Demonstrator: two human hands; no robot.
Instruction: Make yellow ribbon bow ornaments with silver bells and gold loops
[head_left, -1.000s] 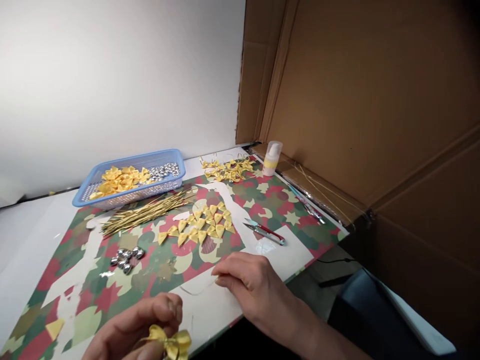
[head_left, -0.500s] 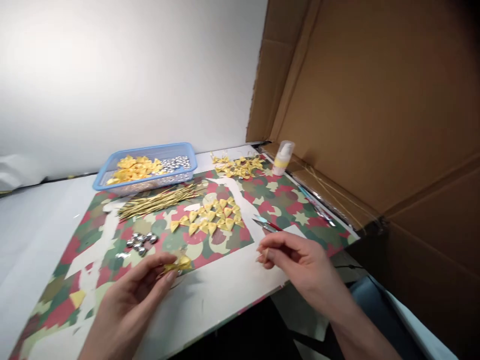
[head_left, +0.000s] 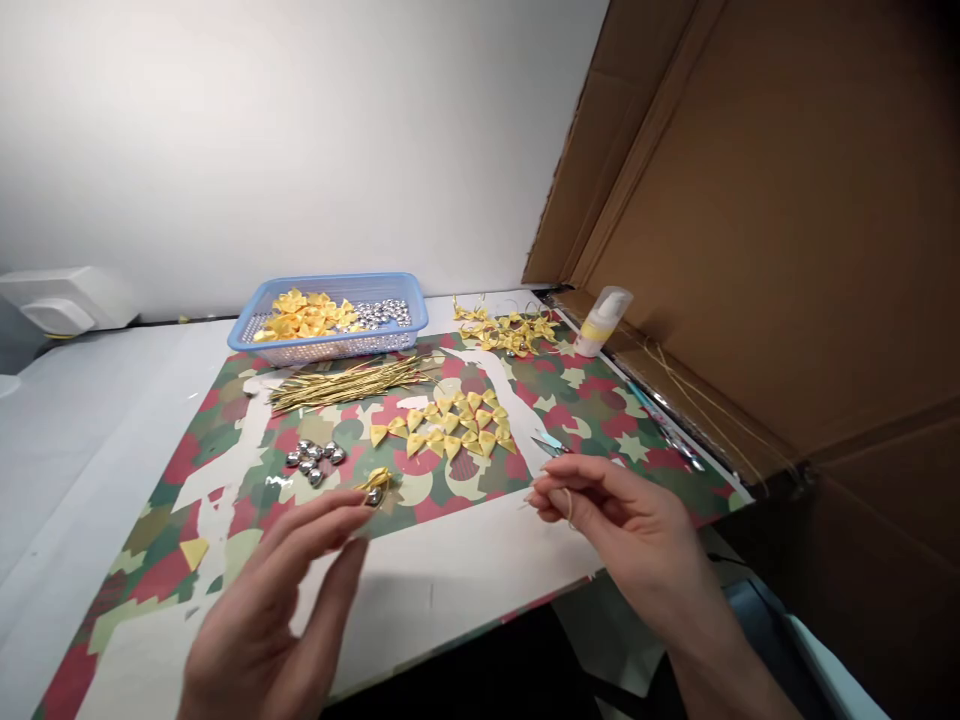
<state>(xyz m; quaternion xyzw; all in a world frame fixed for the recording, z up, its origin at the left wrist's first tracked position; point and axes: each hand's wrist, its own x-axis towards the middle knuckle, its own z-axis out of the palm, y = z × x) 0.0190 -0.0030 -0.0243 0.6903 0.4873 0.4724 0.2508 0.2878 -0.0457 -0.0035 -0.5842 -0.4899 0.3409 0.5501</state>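
Near the table's front left, my left hand (head_left: 289,590) has its thumb and fingers apart. Just beyond its fingertips is a yellow bow (head_left: 380,478) with a silver bell (head_left: 373,495) at it. My right hand (head_left: 611,520) is closed in a pinch on a thin cord that loops out beside the thumb, over the white front strip. Rows of yellow bows (head_left: 450,422) lie on the patterned sheet (head_left: 420,505). Several loose silver bells (head_left: 315,460) sit left of them, below a bundle of gold twist ties (head_left: 349,383).
A blue basket (head_left: 330,350) holds yellow bows and silver bells. Finished-looking bows with ties (head_left: 510,332) lie near a pump bottle (head_left: 602,320). Small scissors (head_left: 551,445) rest beyond my right hand. Cardboard (head_left: 750,230) walls the right side.
My left hand has let go of the yellow bow, which now lies on the sheet, and its fingers have opened. The view has shifted, and a cord loop now shows at my right hand.
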